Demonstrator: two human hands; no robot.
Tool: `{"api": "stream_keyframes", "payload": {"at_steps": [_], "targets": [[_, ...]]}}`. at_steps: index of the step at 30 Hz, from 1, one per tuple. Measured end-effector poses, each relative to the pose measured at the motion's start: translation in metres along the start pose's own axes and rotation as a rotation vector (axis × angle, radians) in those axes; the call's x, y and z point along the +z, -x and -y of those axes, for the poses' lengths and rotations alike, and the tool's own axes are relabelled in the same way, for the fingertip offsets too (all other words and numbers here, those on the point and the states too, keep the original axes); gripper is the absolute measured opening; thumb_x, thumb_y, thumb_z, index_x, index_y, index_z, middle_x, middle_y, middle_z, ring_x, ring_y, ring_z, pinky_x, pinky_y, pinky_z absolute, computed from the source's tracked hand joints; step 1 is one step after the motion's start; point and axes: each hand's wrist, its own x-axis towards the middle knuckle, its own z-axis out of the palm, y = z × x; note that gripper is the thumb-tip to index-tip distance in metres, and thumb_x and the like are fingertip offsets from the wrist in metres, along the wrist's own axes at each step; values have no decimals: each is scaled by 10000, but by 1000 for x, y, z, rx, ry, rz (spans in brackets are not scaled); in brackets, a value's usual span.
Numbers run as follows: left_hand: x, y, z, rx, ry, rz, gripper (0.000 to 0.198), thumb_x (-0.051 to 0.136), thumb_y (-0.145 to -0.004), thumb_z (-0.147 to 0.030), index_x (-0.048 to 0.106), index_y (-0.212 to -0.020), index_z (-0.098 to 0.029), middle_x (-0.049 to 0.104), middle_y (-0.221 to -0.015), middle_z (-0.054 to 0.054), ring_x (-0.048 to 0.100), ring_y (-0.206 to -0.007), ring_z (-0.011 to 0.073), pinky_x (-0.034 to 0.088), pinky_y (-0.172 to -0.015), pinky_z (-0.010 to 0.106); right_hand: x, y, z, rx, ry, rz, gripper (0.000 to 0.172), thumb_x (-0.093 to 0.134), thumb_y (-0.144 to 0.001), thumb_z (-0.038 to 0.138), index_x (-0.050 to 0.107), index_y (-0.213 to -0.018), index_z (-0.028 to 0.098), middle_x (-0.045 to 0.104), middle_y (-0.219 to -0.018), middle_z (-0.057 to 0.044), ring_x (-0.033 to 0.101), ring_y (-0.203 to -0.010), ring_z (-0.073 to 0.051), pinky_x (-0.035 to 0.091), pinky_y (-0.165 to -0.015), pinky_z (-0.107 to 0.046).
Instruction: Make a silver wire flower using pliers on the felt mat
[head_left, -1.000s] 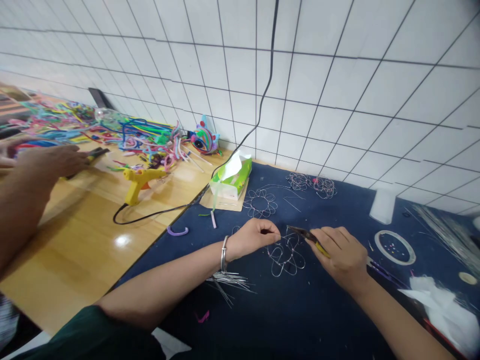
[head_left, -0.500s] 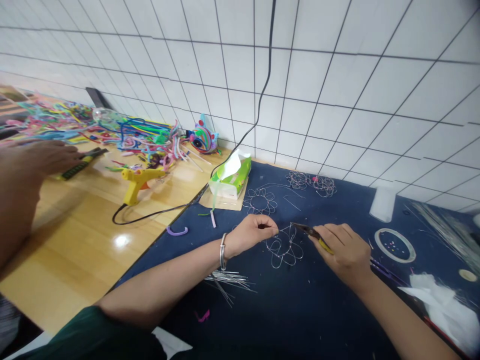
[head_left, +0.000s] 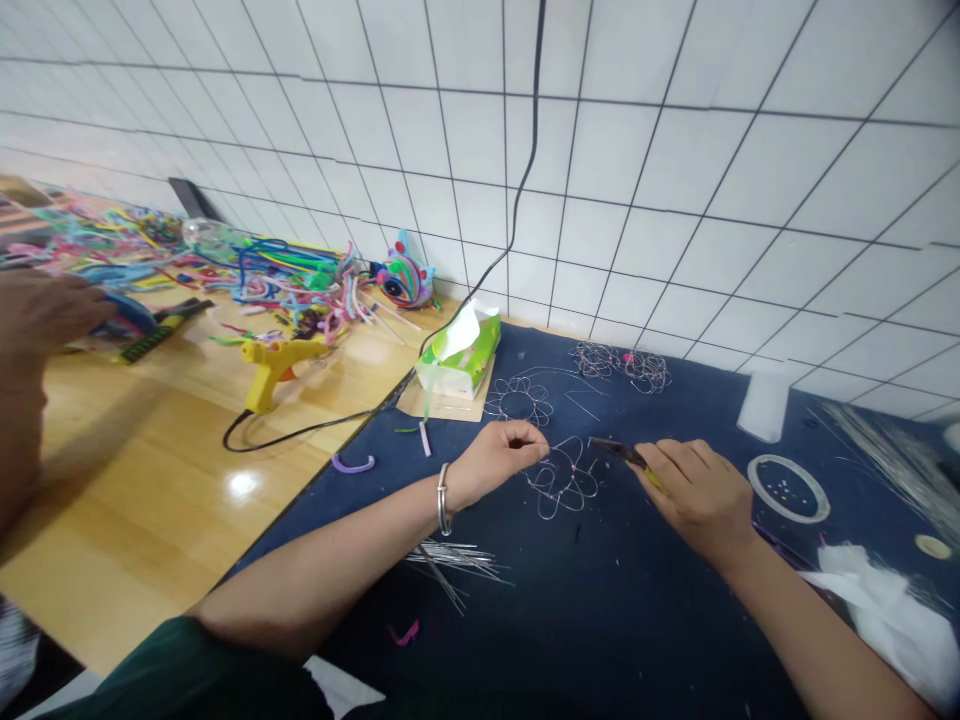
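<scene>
As the left hand [head_left: 504,460] pinches the wire flower [head_left: 556,494] at its edge over dark cloth [head_left: 600,620], the right hand [head_left: 697,494] grips pliers [head_left: 619,450], tips beside a loop (contact unclear); a tug could warp petals, reaching back could snag the looped ring [head_left: 517,394] behind.

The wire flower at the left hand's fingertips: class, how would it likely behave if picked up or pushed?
The wire flower is probably light, looking thin and open. It seems springy rather than floppy, showing rounded, uncollapsed curves beyond the left hand. A hard push might bend it, given how slender it appears.
</scene>
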Motion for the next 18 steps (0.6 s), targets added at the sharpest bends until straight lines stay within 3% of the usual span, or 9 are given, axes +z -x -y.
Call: {"api": "stream_keyframes", "payload": {"at_steps": [8,18], "targets": [[-1,-3,6,22,-62,24,138,553,-761,-260,617,-726,-142,549,-646,-6,442,-577,78,356,-556,202,4,3,-6,18,79,75,249,553,-809,314,580,-1033,209,618,-892,-27,479,-767,-160,330,-667,-287],[-1,-5,11,48,-109,-79,121,540,-766,-244,599,-728,-145,565,-678,-1,482,-623,92,382,-600,212,6,2,-1,45,-41,142,225,529,-825,298,578,-1023,205,613,-904,-39,493,-797,-172,356,-710,-289]]}}
